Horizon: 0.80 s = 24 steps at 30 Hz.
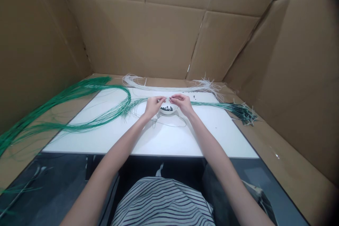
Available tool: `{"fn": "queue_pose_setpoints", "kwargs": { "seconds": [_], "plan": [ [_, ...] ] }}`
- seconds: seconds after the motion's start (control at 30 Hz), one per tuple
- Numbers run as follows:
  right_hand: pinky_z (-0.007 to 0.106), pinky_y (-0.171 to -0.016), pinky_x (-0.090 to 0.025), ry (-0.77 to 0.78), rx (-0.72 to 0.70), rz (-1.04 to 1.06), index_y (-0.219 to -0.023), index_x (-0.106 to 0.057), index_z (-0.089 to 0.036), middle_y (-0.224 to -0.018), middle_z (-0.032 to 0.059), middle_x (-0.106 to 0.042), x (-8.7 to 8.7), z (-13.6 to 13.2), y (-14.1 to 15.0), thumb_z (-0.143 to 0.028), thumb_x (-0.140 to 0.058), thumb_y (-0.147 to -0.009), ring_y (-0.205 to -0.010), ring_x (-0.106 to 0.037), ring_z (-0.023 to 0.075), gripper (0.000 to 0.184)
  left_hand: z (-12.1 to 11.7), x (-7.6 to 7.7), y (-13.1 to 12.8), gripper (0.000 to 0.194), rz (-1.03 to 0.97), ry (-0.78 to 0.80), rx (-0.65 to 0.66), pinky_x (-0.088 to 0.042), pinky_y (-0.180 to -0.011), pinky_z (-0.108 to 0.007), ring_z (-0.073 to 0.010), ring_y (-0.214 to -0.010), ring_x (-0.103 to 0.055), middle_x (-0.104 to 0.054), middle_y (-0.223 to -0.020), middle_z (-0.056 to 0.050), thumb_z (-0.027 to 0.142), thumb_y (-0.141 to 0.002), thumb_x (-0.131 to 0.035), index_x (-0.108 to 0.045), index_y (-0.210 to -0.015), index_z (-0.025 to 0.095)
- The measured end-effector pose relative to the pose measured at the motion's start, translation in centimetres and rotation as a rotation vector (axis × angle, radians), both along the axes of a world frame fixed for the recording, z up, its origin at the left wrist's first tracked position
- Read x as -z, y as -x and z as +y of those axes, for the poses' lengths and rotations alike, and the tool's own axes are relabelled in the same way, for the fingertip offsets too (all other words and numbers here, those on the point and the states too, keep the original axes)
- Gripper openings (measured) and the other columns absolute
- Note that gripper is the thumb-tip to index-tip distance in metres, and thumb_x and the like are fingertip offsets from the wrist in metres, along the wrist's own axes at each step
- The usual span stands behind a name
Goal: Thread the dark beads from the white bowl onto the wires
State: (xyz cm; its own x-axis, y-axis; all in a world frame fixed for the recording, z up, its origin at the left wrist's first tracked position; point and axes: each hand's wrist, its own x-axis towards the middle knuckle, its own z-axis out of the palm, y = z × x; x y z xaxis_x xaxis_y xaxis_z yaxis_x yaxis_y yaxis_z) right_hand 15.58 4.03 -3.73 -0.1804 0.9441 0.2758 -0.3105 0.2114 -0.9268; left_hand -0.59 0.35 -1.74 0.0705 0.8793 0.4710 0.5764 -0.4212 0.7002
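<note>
My left hand point(153, 105) and my right hand point(182, 103) meet in pinches just above a small white bowl point(168, 112) holding several tiny black beads. The fingertips nearly touch. A thin wire point(169, 125) droops from the hands in a loop on the white board point(148, 137). What the fingertips pinch is too small to make out, probably the wire's end and a bead. A thick bundle of green wires point(79, 120) sweeps from the far left across the board behind the hands to the right end point(238, 110).
A bundle of white wires point(172, 86) lies along the board's far edge. Cardboard walls point(137, 39) enclose the bench on three sides. A few loose black beads point(194, 96) are scattered beyond my right hand. Dark table surface point(53, 180) lies near me.
</note>
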Motion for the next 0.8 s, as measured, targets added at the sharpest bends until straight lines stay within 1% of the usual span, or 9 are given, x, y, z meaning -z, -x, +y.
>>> {"fn": "queue_pose_setpoints", "kwargs": {
  "seconds": [0.47, 0.8],
  "plan": [
    [0.035, -0.079, -0.051, 0.004, 0.014, -0.008, -0.07, -0.064, -0.016, -0.072, 0.0022, -0.068, -0.22, -0.24, 0.05, -0.027, -0.075, -0.051, -0.068, -0.064, 0.0149, 0.025, 0.22, 0.33, 0.12, 0.028, 0.003, -0.005, 0.018, -0.036, -0.058, -0.02, -0.0101, -0.055, -0.051, -0.068, -0.072, 0.0, 0.035, -0.078, -0.047, -0.069, -0.076, 0.018],
    [0.035, -0.079, -0.05, 0.018, 0.03, -0.011, -0.07, -0.064, -0.016, -0.073, 0.0024, -0.068, -0.17, -0.15, 0.07, -0.028, -0.075, -0.05, -0.068, -0.064, 0.0152, 0.026, 0.24, 0.28, 0.12, 0.029, 0.026, -0.006, 0.016, -0.036, -0.059, -0.02, -0.0107, -0.056, -0.051, -0.069, -0.074, -0.001, 0.035, -0.079, -0.046, -0.069, -0.076, 0.017]
  ]
}}
